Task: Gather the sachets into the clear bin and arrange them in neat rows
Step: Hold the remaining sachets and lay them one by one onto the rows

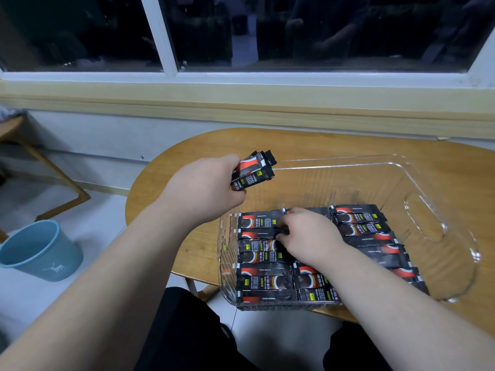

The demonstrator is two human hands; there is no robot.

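Here, left hand (pixel 209 188) gripping sachet bundle (pixel 254 170), right hand (pixel 308 236) on sachet rows (pixel 262 279)

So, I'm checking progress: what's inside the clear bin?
Black sachets lie flat in rows over the near part of the clear bin; its far part is bare. The right hand covers part of the middle row, hiding whatever lies beneath it.

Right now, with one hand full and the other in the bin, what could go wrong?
The fanned stack of sachets in the left hand could shed one outside the clear bin. The right hand, working among the laid rows, might nudge neighbours crooked. The bin's near corner seems to overhang the table edge, so pressing down there may tip it.
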